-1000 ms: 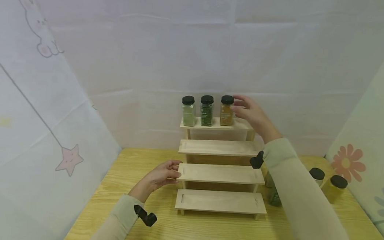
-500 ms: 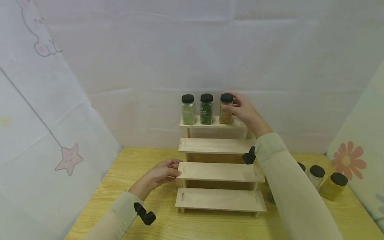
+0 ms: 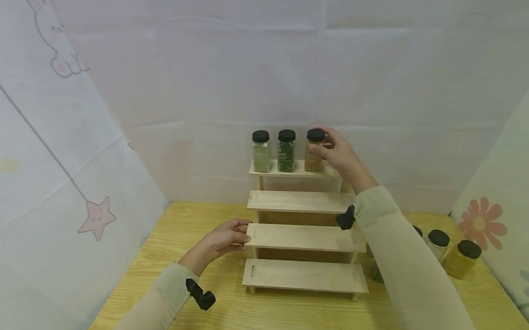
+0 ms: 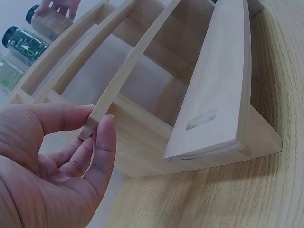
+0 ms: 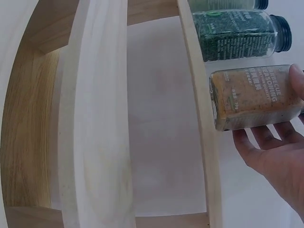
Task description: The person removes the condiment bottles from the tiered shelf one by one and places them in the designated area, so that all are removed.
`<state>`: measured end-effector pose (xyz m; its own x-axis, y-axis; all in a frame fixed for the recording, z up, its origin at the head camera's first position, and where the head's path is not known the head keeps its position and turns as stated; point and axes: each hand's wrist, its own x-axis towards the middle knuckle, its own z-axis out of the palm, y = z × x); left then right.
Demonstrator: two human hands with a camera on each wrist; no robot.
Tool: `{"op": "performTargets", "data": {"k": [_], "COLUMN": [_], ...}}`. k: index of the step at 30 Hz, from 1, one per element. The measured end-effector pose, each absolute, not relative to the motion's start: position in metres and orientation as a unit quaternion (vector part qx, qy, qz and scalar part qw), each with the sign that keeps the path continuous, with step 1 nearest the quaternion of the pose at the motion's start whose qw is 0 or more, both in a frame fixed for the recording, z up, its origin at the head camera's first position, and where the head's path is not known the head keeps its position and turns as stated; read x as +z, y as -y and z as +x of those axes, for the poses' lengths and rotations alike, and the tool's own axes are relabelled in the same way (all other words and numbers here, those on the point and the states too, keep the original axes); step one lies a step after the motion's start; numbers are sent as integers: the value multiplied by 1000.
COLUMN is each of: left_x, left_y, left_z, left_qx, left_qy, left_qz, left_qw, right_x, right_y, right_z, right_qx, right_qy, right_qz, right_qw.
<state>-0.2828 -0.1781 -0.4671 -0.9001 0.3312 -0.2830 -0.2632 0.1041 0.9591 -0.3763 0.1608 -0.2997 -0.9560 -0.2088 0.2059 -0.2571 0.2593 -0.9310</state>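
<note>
My right hand grips a jar of orange-brown barbecue seasoning at the top step of a wooden tiered rack. Its thumb lies across the front of the jar and the fingers wrap behind. To the left on that step stand a black-capped jar of dark green flakes and a jar of pale green powder. Lower down, my left hand pinches the left end of the second board from the bottom, thumb against fingers, as the left wrist view confirms.
Right of the rack, several black-capped jars stand on the wooden table, among them a yellow one and a pale one. My right forearm partly hides them. A patterned white cloth hangs behind the rack.
My right hand has moved left from beside the seasoning jar and closed its fingers round it. The left hand stays at the board's end.
</note>
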Motion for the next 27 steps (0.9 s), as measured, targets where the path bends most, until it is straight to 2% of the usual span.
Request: {"op": "performTargets", "data": {"k": [17, 27], "left_x": [-470, -471], "left_y": [180, 180], "left_z": [-287, -288], "left_qx": [672, 678], "left_qy": [-706, -699], "left_qz": [31, 40], "left_qw": [222, 226], "right_x": [-289, -296], "right_y": [-200, -232], "right_z": [-334, -308], "right_qx": [602, 591], "right_qy": [781, 788], "right_qz": [164, 169], "right_qw": [16, 38]}}
